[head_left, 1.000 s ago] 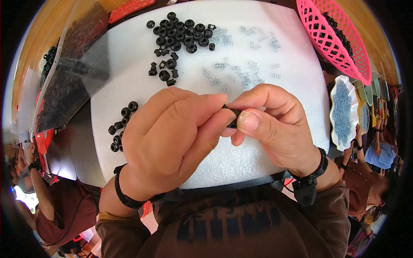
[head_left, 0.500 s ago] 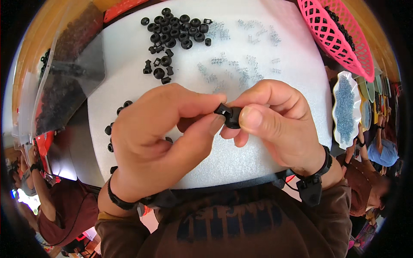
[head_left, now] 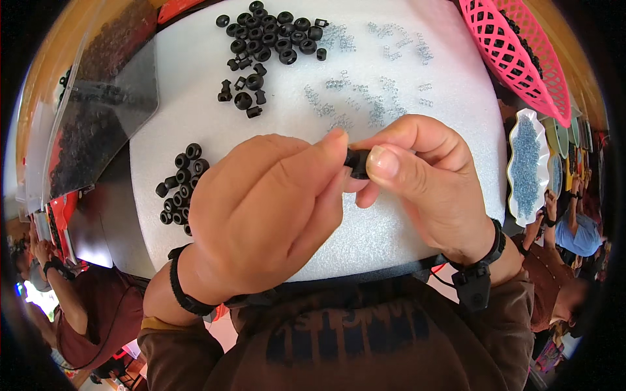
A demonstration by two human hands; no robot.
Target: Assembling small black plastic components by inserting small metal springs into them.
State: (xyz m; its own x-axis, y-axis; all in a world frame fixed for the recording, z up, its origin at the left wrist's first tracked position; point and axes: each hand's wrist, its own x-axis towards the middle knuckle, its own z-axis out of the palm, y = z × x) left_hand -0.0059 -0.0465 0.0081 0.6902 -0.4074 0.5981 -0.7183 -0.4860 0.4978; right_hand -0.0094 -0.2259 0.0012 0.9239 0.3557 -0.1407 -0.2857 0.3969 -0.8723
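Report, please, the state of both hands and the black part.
Right fingers pinch small black part. Left fingers closed at its left end. Fingers partly block view of it.

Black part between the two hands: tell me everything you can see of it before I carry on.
The black part is small and dark, with rounded surfaces that look like smooth plastic. It appears held above the white sheet, pinched between the fingertips of the left hand and the thumb and fingers of the right hand. Fingers cover most of it, so its full outline, any opening, and whether it is one piece or two joined cannot be told.
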